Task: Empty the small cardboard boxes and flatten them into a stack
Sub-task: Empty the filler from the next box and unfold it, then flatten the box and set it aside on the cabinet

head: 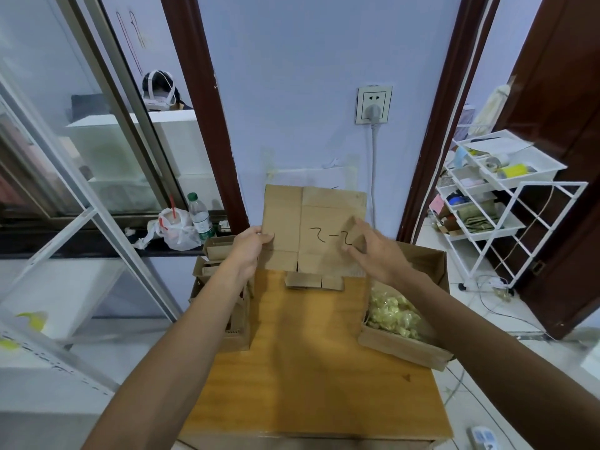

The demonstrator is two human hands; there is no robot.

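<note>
A flattened small cardboard box (pixel 311 222) with a handwritten mark is held upright above the far edge of the wooden table (pixel 308 368). My left hand (pixel 248 246) pinches its left edge, thumb on the front. My right hand (pixel 373 248) is at its right side with fingers spread against the front face. Below it, flat cardboard pieces (pixel 314 281) lie on the table's far edge. A big carton (pixel 406 347) on the right holds pale yellowish small items (pixel 394 311). Another carton (pixel 224 280) on the left holds several small boxes.
A wall socket with a plugged cable (pixel 373 107) is behind the table. On the sill at left stand a plastic bottle (pixel 199 216) and a bagged cup (pixel 175 228). A white wire shelf trolley (pixel 496 203) stands at right. A remote (pixel 483 438) lies on the floor.
</note>
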